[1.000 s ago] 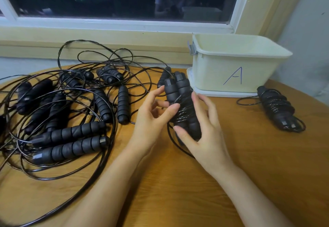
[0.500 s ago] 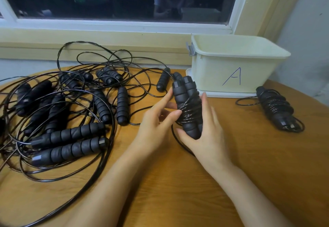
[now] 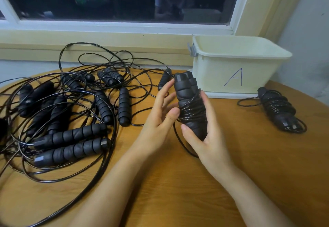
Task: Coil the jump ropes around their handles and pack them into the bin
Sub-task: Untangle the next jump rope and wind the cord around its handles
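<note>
My right hand (image 3: 206, 137) grips a pair of black jump-rope handles (image 3: 190, 102) held upright, with black cord wound around their middle. A short tail of cord (image 3: 181, 143) hangs down to the table below them. My left hand (image 3: 160, 116) is beside the bundle, fingers extended, thumb tip touching the wound cord and fingertips at the handles' upper left side. A cream bin marked "A" (image 3: 235, 73) stands just behind the bundle on the right. Another coiled jump rope (image 3: 277, 109) lies on the table to the right of the bin.
A tangle of loose black jump ropes with several handles (image 3: 71, 116) covers the left half of the round wooden table (image 3: 178, 182). The bin sits on a white lid (image 3: 231, 95). A window sill and wall run along the back.
The handle bundle has risen and tipped upright, moving closer to the bin. My right hand shifted lower on it, and my left fingers straightened alongside it.
</note>
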